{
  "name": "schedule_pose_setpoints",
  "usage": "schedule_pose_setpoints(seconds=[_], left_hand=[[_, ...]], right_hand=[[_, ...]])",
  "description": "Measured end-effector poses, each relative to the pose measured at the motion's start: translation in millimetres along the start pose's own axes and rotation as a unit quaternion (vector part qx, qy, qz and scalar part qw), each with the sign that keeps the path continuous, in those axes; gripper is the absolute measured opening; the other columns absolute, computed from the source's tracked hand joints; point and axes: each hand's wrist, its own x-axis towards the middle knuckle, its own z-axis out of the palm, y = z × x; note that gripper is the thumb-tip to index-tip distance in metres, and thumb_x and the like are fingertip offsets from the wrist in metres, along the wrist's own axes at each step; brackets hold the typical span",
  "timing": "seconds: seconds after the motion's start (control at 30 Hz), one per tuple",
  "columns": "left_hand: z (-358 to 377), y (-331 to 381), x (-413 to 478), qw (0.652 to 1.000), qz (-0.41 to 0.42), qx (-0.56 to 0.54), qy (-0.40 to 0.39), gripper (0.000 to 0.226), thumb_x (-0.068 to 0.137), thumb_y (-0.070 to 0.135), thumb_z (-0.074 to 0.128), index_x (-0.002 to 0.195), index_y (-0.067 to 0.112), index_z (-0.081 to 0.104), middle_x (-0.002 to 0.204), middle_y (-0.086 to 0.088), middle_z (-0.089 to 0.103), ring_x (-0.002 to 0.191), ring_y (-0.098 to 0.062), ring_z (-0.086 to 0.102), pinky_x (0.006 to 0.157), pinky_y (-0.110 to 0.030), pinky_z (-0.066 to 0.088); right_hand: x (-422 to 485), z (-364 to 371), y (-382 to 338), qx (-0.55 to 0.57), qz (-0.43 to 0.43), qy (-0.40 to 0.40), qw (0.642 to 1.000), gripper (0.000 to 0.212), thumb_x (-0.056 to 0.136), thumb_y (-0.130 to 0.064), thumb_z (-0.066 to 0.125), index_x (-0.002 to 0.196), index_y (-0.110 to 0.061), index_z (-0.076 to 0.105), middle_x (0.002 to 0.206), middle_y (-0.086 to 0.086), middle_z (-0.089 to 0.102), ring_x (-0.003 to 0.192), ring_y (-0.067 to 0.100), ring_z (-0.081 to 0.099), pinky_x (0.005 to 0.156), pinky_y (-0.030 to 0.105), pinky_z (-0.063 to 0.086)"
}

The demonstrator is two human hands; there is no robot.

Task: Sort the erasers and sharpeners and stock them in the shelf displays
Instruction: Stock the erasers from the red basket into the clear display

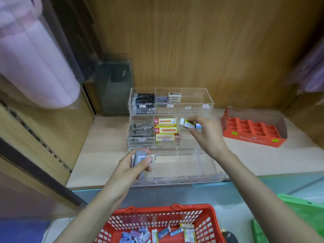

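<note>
Step in hand: stocking the clear acrylic display, one eraser at a time, judging by the items held over it.
Right hand: fingertips and thumb pinching a white eraser with a yellow-and-blue sleeve, tilted, hovering over the middle tier's right compartment.
Left hand: fingers and thumb curled round a few grey-sleeved erasers, barcode showing; exact count hard to tell.
Beside the right hand: yellow boxed erasers just to its left, grey packs further left, directly beyond the left hand.
Below the left hand: left end of the front tier, apparently unfilled.
Near side of both hands: red basket with loose erasers awaiting sorting.
Right of the right hand: orange cardboard tray, well apart.
Next move, likely: lowering the white eraser flat into the compartment beneath, aligned with its neighbours, then letting go.
</note>
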Motion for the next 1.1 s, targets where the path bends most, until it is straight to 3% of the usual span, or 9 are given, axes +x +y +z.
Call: schedule_pose_setpoints(seconds=[0.23, 0.33, 0.47, 0.67, 0.8, 0.87, 0.93, 1.0, 1.1], left_hand=[[-13.8, -3.3, 9.1, 1.0, -0.003, -0.018, 0.005, 0.024, 0.072, 0.015, 0.071, 0.095, 0.013, 0.065, 0.073, -0.012, 0.067, 0.059, -0.014, 0.052, 0.052, -0.016, 0.044], [-17.2, -4.4, 10.3, 1.0, -0.004, -0.021, 0.008, 0.018, 0.082, 0.001, 0.067, 0.095, 0.014, 0.066, 0.067, -0.008, 0.064, 0.057, -0.011, 0.051, 0.055, -0.016, 0.046], [-17.6, -3.7, 8.4, 0.999, -0.007, -0.041, -0.001, 0.023, 0.075, 0.006, 0.073, 0.095, 0.014, 0.066, 0.069, -0.006, 0.065, 0.068, -0.014, 0.061, 0.066, -0.02, 0.053], [-15.9, -2.3, 5.4, 0.997, -0.025, -0.069, 0.024, 0.018, 0.082, 0.003, 0.064, 0.1, 0.007, 0.064, 0.081, -0.006, 0.071, 0.074, -0.012, 0.069, 0.064, -0.017, 0.054], [-16.0, 3.3, 5.5, 0.995, -0.027, -0.085, 0.031, 0.02, 0.083, 0.0, 0.063, 0.101, 0.006, 0.065, 0.088, -0.005, 0.074, 0.078, -0.014, 0.071, 0.064, -0.016, 0.054], [-16.6, 6.3, 5.7, 0.995, -0.023, -0.092, 0.042, 0.018, 0.082, 0.0, 0.064, 0.099, 0.006, 0.066, 0.087, -0.005, 0.073, 0.078, -0.012, 0.07, 0.066, -0.018, 0.055], [-17.8, 8.2, 5.8, 0.994, -0.021, -0.092, 0.049, 0.018, 0.081, 0.002, 0.066, 0.099, 0.005, 0.067, 0.089, -0.007, 0.073, 0.08, -0.013, 0.07, 0.068, -0.019, 0.055], [-17.8, 10.9, 3.9, 0.994, -0.02, -0.089, 0.052, 0.019, 0.082, 0.003, 0.066, 0.1, 0.004, 0.067, 0.092, -0.009, 0.073, 0.083, -0.016, 0.069, 0.068, -0.019, 0.055], [-17.2, 15.0, 1.9, 0.993, -0.017, -0.097, 0.057, 0.016, 0.083, 0.003, 0.065, 0.099, 0.004, 0.067, 0.088, -0.009, 0.072, 0.081, -0.015, 0.069, 0.066, -0.019, 0.054]], right_hand=[[52.7, 13.6, 29.1, -0.174, -0.048, -0.176, 0.968, 0.026, 0.089, -0.011, 0.059, 0.114, -0.011, 0.066, 0.118, 0.003, 0.065, 0.113, 0.022, 0.056, 0.071, 0.017, 0.026], [56.5, 17.6, 34.4, -0.185, -0.063, -0.188, 0.963, 0.022, 0.087, -0.01, 0.061, 0.108, -0.008, 0.069, 0.113, 0.006, 0.067, 0.108, 0.023, 0.058, 0.077, 0.019, 0.031], [63.2, 22.4, 37.9, -0.203, -0.042, -0.2, 0.958, 0.016, 0.086, -0.009, 0.061, 0.1, -0.01, 0.069, 0.106, 0.006, 0.066, 0.101, 0.024, 0.059, 0.073, 0.027, 0.038], [71.1, 32.3, 33.2, -0.293, -0.028, -0.181, 0.938, 0.014, 0.087, -0.015, 0.058, 0.098, -0.022, 0.063, 0.106, 0.002, 0.066, 0.098, 0.027, 0.06, 0.066, 0.027, 0.037], [55.6, 16.9, 11.2, -0.234, -0.009, -0.106, 0.966, 0.02, 0.089, -0.021, 0.059, 0.109, -0.021, 0.066, 0.114, 0.0, 0.065, 0.112, 0.025, 0.053, 0.077, 0.03, 0.036], [29.8, 12.7, -15.5, -0.076, -0.054, -0.038, 0.995, 0.018, 0.089, -0.025, 0.061, 0.104, -0.017, 0.068, 0.106, -0.002, 0.067, 0.106, 0.022, 0.055, 0.083, 0.028, 0.036], [-4.2, 14.2, -46.1, 0.102, -0.097, -0.096, 0.985, 0.024, 0.086, -0.032, 0.065, 0.105, -0.017, 0.066, 0.101, -0.004, 0.065, 0.099, 0.012, 0.056, 0.083, 0.016, 0.037], [-33.8, 27.8, -60.6, 0.105, -0.162, -0.175, 0.966, 0.043, 0.082, -0.044, 0.064, 0.114, -0.015, 0.061, 0.106, -0.004, 0.058, 0.1, 0.005, 0.051, 0.086, 0.013, 0.036], [-51.6, 50.3, -60.5, 0.071, -0.199, -0.15, 0.966, 0.041, 0.085, -0.043, 0.055, 0.115, -0.015, 0.057, 0.105, -0.003, 0.052, 0.098, 0.008, 0.048, 0.086, 0.021, 0.039]])
